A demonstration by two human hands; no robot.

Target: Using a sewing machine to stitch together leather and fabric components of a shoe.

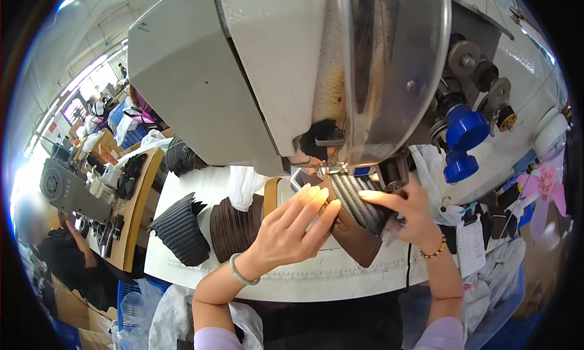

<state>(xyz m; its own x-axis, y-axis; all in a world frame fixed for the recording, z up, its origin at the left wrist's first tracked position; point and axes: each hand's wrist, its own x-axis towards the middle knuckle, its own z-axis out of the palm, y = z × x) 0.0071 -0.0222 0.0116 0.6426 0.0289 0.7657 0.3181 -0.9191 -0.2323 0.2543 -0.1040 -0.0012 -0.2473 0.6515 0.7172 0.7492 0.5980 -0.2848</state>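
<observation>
Fingers of the left hand (pixel 286 227), nearly straight, touch the brown piece (pixel 360 243) right of frame centre; the right hand (pixel 418 217), partly blurred, has its index finger on the ribbed piece (pixel 347 195). Whether either pinches is unclear. The cut-off sewing machine (pixel 274 70) hides their far ends.

Camera: head-worn fisheye, left one of pair | Facing: downward, over both hands (pixel 286 228) and white table (pixel 340 280) | Nearness: close, sewing machine (pixel 274 64) fills upper middle | Reach: wide, room (pixel 109 125) at left
</observation>
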